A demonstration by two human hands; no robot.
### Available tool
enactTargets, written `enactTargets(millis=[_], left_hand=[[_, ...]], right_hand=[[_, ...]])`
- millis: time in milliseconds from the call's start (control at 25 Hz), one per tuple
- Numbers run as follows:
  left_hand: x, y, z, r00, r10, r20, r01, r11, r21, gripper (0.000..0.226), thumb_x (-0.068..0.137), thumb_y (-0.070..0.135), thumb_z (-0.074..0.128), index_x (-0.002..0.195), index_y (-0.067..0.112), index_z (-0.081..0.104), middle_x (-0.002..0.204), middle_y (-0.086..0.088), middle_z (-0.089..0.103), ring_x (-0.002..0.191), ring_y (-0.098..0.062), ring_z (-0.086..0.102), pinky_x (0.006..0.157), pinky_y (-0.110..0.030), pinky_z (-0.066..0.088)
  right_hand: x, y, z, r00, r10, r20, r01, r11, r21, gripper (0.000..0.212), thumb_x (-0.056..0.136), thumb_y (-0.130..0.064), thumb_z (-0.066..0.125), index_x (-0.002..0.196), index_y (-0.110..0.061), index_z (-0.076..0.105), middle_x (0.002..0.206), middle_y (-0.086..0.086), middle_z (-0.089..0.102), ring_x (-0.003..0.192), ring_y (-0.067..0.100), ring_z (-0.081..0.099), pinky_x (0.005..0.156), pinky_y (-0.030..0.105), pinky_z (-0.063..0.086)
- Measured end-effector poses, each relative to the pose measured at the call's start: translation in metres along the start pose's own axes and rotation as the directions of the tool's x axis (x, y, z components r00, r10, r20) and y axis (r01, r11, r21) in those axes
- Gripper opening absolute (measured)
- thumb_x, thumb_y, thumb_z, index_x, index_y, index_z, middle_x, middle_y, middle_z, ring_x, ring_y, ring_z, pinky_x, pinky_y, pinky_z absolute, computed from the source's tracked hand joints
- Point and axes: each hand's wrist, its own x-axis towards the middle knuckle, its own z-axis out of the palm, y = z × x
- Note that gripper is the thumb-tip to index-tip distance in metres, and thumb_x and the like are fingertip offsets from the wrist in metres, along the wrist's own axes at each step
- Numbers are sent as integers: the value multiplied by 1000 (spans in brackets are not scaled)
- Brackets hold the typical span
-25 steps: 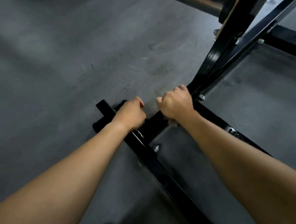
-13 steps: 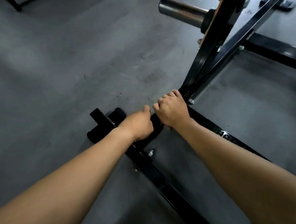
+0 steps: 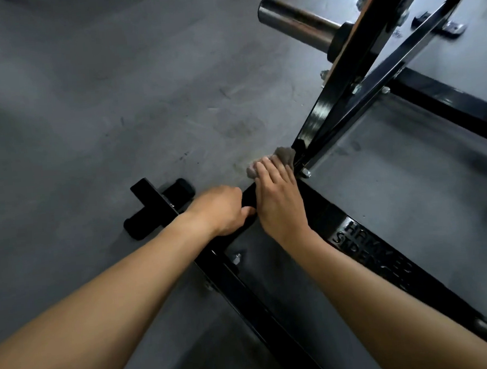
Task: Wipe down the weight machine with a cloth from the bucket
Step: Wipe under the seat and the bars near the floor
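The weight machine's black frame lies low on the floor, with a base bar (image 3: pixel 355 240) running from the lower right towards the middle. My right hand (image 3: pixel 278 199) lies on that bar with its fingers stretched over a crumpled grey cloth (image 3: pixel 285 155), pressing it against the foot of the slanted upright (image 3: pixel 318 115). Just to its left, my left hand (image 3: pixel 224 208) grips the same bar, fingers curled over it and thumb underneath. No bucket is in view.
A second black bar (image 3: pixel 244 293) runs from the lower middle up to a rubber-capped foot (image 3: pixel 179 188). A steel plate peg (image 3: pixel 294 22) juts out left from the upright at the top. Another frame bar (image 3: pixel 447 103) crosses at the right. Grey floor surrounds everything.
My right hand has slid along the bar towards the upright's foot and flattened out, so the cloth now shows beyond the fingertips. My left hand followed and moved closer to it.
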Motion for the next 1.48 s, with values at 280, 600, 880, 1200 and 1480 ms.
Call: enactTargets(millis=[280, 600, 880, 1200, 1480], left_hand=[[2, 2, -3, 1000, -8, -5, 8, 1000, -10, 46, 97, 58, 56, 96, 13, 65, 98, -13, 71, 92, -33, 66, 69, -33, 41], [-1, -5, 10, 998, -12, -59, 10, 1000, -28, 50, 97, 62, 54, 100, 14, 67, 100, -13, 72, 93, -35, 67, 74, -38, 52], [-3, -2, 10, 999, -5, -41, 3, 998, -56, 49, 99, 58, 53, 98, 11, 65, 102, -14, 71, 94, -35, 66, 73, -36, 49], [-8, -9, 9, 1000, 10, 22, -7, 990, -139, 41, 100, 53, 55, 111, 14, 64, 110, -12, 71, 101, -33, 65, 77, -36, 47], [-35, -41, 12, 995, 102, 3, -94, 924, -371, 33, 103, 24, 49, 132, 17, 65, 129, -11, 69, 124, -30, 61, 101, -37, 49]], right_hand=[[16, -4, -3, 967, 253, -27, -252, 967, 47, 54, 106, -11, 32, 157, 3, 29, 167, 21, 21, 158, 31, 12, 129, 42, 13], [-1, -7, -17, 950, 313, 0, -312, 948, -66, 60, 104, -10, 35, 156, 12, 15, 165, 29, 16, 156, 37, 14, 129, 41, 13], [-1, 19, -25, 949, 298, 101, -296, 954, -35, 73, 89, -13, 44, 155, 9, 23, 160, 25, 29, 145, 40, 34, 121, 43, 32], [-48, -31, -16, 953, 285, 106, -304, 909, 285, 63, 92, 1, 48, 154, 5, 34, 167, 17, 22, 154, 30, 21, 125, 40, 25], [-23, -97, -34, 729, 628, 271, -623, 445, 643, 46, 97, -5, 45, 143, 0, 48, 163, 13, 33, 147, 31, 36, 117, 32, 29]])
